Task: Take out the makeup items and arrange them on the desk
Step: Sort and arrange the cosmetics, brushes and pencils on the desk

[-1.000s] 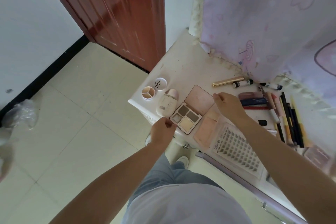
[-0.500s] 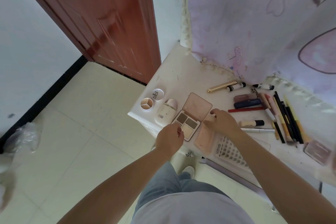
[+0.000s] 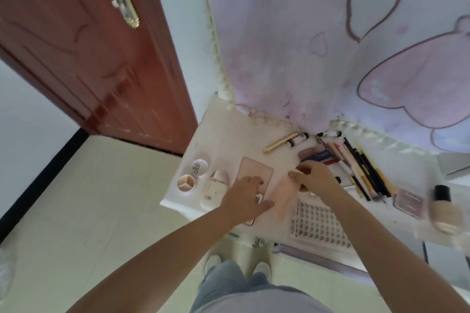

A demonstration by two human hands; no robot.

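The white tabletop (image 3: 223,132) carries the makeup items, with the pink curtain (image 3: 318,46) hanging behind it. The lash tray (image 3: 318,226) lies at the near edge. My left hand (image 3: 244,198) rests over the open eyeshadow palette (image 3: 255,173), fingers spread and relaxed. My right hand (image 3: 315,178) pinches the pink compact (image 3: 282,195) at its far edge, fingers curled on it. Pencils and brushes (image 3: 366,168) lie in a row to the right, near the foundation bottle (image 3: 445,211). The round pot (image 3: 186,183) sits at the left corner
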